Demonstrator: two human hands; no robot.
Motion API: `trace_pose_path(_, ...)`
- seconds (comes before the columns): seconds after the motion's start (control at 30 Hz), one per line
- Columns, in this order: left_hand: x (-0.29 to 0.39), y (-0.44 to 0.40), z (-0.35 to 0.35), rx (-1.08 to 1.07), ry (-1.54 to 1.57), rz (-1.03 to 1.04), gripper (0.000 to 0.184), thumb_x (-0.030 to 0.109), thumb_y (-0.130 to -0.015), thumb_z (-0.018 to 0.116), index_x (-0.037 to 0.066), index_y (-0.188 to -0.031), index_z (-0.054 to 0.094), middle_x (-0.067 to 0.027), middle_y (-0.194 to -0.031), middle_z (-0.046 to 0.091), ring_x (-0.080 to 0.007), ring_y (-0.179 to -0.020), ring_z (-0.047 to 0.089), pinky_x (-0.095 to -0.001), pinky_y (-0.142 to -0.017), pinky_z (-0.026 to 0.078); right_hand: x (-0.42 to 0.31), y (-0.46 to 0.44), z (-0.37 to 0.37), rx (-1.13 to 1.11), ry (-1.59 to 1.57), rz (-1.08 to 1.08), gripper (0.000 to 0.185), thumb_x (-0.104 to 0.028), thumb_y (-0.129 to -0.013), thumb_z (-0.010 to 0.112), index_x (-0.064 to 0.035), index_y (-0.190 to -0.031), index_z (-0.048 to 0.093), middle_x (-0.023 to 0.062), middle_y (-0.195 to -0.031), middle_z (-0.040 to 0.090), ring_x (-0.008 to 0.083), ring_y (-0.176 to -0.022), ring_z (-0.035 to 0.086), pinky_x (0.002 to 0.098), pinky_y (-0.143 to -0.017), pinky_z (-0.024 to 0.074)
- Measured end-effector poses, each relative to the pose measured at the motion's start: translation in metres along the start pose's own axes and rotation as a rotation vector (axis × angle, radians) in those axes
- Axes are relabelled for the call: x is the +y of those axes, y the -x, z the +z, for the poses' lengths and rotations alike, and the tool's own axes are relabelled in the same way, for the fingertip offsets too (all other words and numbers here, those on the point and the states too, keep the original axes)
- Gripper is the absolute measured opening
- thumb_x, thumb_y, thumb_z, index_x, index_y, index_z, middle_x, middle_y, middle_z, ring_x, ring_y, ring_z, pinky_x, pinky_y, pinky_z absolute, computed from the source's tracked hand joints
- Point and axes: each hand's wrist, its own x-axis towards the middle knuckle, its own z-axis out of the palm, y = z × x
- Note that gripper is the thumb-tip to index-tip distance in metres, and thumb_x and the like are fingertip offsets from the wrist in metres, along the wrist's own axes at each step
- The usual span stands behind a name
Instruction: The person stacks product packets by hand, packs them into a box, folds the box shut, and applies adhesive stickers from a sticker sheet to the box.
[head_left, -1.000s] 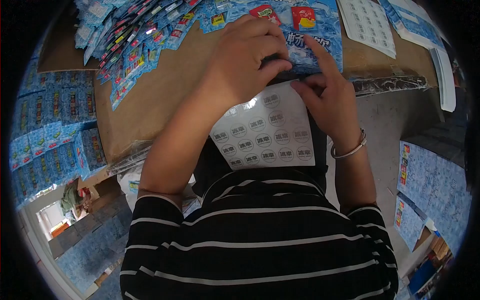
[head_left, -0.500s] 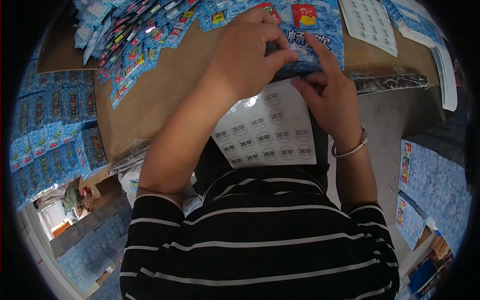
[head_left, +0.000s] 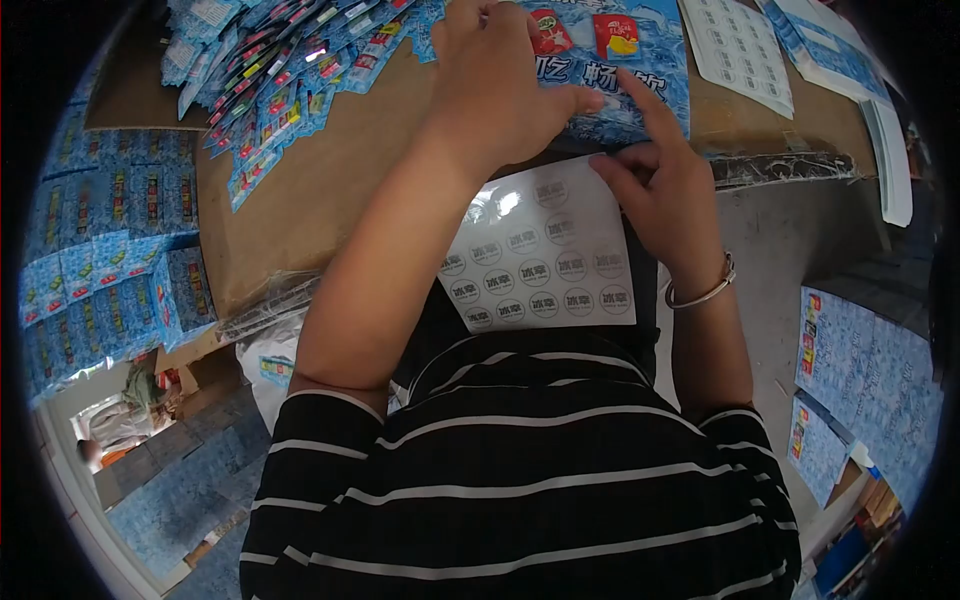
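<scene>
A white sheet of round clear stickers with dark lettering point(head_left: 540, 250) hangs in front of my torso. My right hand point(head_left: 655, 180) pinches its upper right corner between thumb and bent fingers, while the index finger reaches up onto a blue printed package point(head_left: 650, 60). Over the left part of that package is my left hand point(head_left: 505, 90), its thumb stretched to the right and apart from the other fingers. Nothing shows in its grasp. The package lies at the table's near edge and bears red patches and large lettering.
Many blue packets point(head_left: 290, 70) lie fanned in a pile on the brown cardboard surface point(head_left: 350, 130). Another sticker sheet point(head_left: 740, 50) and folded blue-white cartons point(head_left: 830, 50) are at the upper right. Blue boxes point(head_left: 110, 210) stand stacked at the left, more point(head_left: 870, 370) at the right.
My left hand has moved up and left across the package, and its thumb has spread away from the fingers. My right hand still holds the sheet's corner.
</scene>
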Motion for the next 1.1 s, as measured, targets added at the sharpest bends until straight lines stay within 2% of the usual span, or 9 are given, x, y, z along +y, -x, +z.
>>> trace_pose_path(0.27, 0.008, 0.003, -0.001, 0.109, -0.064, -0.071, 0.059, 0.031, -0.062, 0.077, -0.002, -0.104, 0.054, -0.0146, -0.107, 0.053, -0.0295, -0.106, 0.047, -0.0371, -0.086, 0.041, -0.004, -0.001, -0.002, -0.014, -0.030, 0.045, 0.070, -0.005, -0.073, 0.067, -0.0169, -0.135, 0.038, 0.0081, -0.065, 0.064, 0.0094, -0.060, 0.059, 0.0230, -0.058, 0.0455)
trace_pose_path(0.3, 0.019, 0.006, -0.001, 0.010, -0.115, -0.093, 0.070, 0.035, -0.061, 0.078, -0.005, -0.110, 0.048, -0.0168, -0.112, 0.048, -0.0315, -0.109, 0.043, -0.0382, -0.088, 0.040, -0.004, -0.001, -0.003, -0.015, -0.037, 0.021, 0.070, -0.005, -0.073, 0.067, -0.0169, -0.135, 0.038, 0.0081, -0.065, 0.064, 0.0094, -0.060, 0.059, 0.0230, -0.058, 0.0455)
trace_pose_path(0.37, 0.020, 0.002, -0.007, -0.112, -0.113, -0.140, 0.083, 0.040, -0.059, 0.079, -0.006, -0.116, 0.042, -0.0188, -0.117, 0.042, -0.0337, -0.112, 0.038, -0.0406, -0.091, 0.038, -0.004, -0.002, -0.003, -0.031, -0.065, 0.071, 0.069, -0.012, -0.074, 0.066, -0.0191, -0.135, 0.036, 0.0114, -0.068, 0.064, 0.0238, -0.060, 0.063, 0.0302, -0.058, 0.0482)
trace_pose_path(0.53, -0.010, 0.001, -0.012, 0.014, 0.028, -0.200, 0.096, 0.038, -0.052, 0.084, -0.010, -0.121, 0.037, -0.0279, -0.122, 0.038, -0.0392, -0.120, 0.033, -0.0388, -0.100, 0.032, -0.009, 0.005, -0.006, 0.035, -0.197, 0.132, 0.071, -0.002, -0.073, 0.065, -0.0107, -0.137, 0.034, 0.0068, -0.063, 0.060, 0.0100, -0.054, 0.054, 0.0235, -0.052, 0.0431)
trace_pose_path(0.6, -0.031, 0.004, -0.011, 0.019, 0.162, -0.454, 0.087, 0.033, -0.058, 0.082, -0.009, -0.122, 0.041, -0.0232, -0.122, 0.045, -0.0340, -0.117, 0.040, -0.0375, -0.098, 0.034, -0.003, 0.010, -0.015, 0.102, -0.230, 0.195, 0.070, -0.002, -0.073, 0.065, -0.0041, -0.135, 0.033, 0.0039, -0.061, 0.057, 0.0087, -0.052, 0.051, 0.0225, -0.050, 0.0413)
trace_pose_path(0.67, -0.074, 0.004, 0.007, -0.491, 1.100, -0.661, 0.070, 0.029, -0.066, 0.078, -0.005, -0.120, 0.048, -0.0158, -0.116, 0.055, -0.0274, -0.109, 0.050, -0.0363, -0.095, 0.037, 0.005, 0.005, -0.028, -0.023, -0.167, 0.294, 0.067, -0.002, -0.074, 0.064, 0.0012, -0.134, 0.032, 0.0032, -0.061, 0.056, 0.0082, -0.051, 0.049, 0.0225, -0.048, 0.0403)
trace_pose_path(0.8, -0.049, 0.006, 0.004, -0.529, 1.128, -0.797, 0.050, 0.021, -0.076, 0.069, 0.002, -0.120, 0.052, -0.0115, -0.113, 0.058, -0.0230, -0.105, 0.053, -0.0345, -0.092, 0.039, 0.014, -0.011, -0.033, -0.147, -0.025, 0.316, 0.064, -0.001, -0.075, 0.062, 0.0043, -0.131, 0.033, 0.0045, -0.065, 0.057, 0.0089, -0.054, 0.049, 0.0219, -0.050, 0.0401)
trace_pose_path(1.03, -0.059, 0.064, -0.025, -0.203, 1.626, -0.561, 0.057, 0.010, -0.078, 0.064, 0.000, -0.128, 0.039, -0.0110, -0.123, 0.050, -0.0209, -0.113, 0.045, -0.0342, -0.097, 0.035, -0.036, 0.012, -0.004, -0.014, -0.013, 0.114, 0.063, -0.001, -0.075, 0.061, 0.0079, -0.130, 0.031, 0.0058, -0.066, 0.055, 0.0097, -0.059, 0.050, 0.0205, -0.056, 0.0392)
trace_pose_path(1.1, -0.064, 0.087, -0.053, 0.073, 1.739, -0.342, 0.062, 0.007, -0.078, 0.063, 0.000, -0.131, 0.034, -0.0108, -0.125, 0.048, -0.0207, -0.115, 0.044, -0.0349, -0.098, 0.034, -0.056, 0.014, 0.005, -0.106, 0.049, 0.058, 0.067, 0.001, -0.074, 0.061, 0.0085, -0.132, 0.027, 0.0067, -0.072, 0.056, 0.0099, -0.061, 0.050, 0.0209, -0.058, 0.0409)
